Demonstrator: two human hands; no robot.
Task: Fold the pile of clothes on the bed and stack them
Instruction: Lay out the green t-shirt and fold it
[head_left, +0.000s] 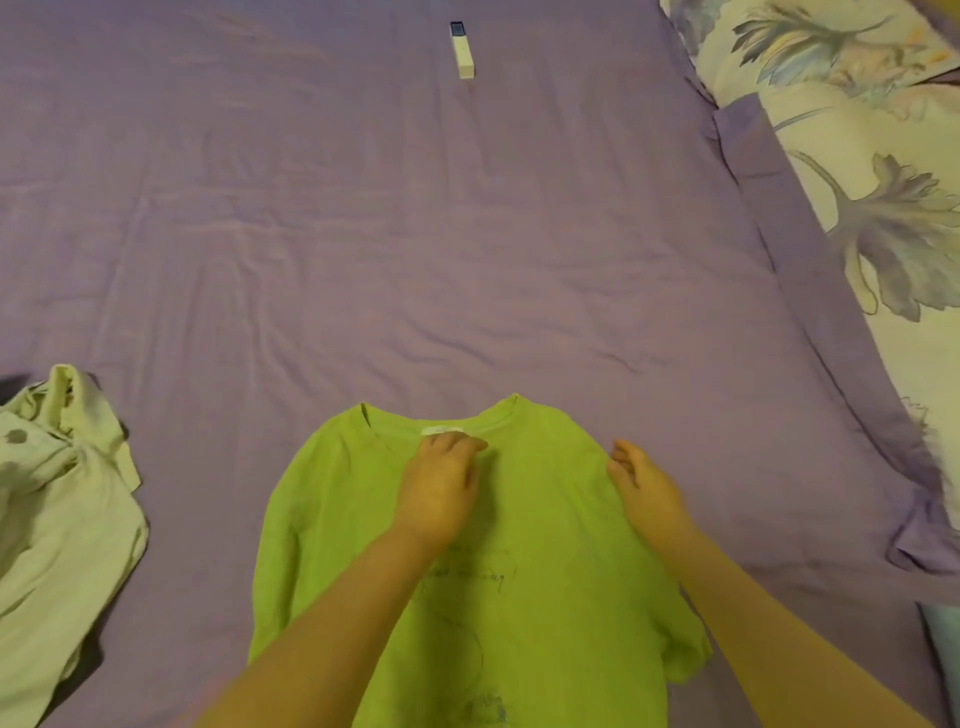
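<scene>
A bright green T-shirt (332, 530) lies spread flat on the purple bed sheet (415, 234), collar away from me, with a dark line drawing on its chest. My left hand (439, 486) rests on the shirt just below the collar, its fingers curled down at the white neck label. My right hand (644, 488) sits at the shirt's right shoulder edge with its fingers bent against the fabric; whether it pinches the cloth I cannot tell. A crumpled pale green garment (57, 519) with grey dots lies at the left edge.
A white remote control (461, 49) lies far up the sheet. A floral quilt (872, 171) runs along the right side, with a fold of purple fabric (924, 540) bunched beside the shirt. A light blue item (943, 654) shows at the lower right.
</scene>
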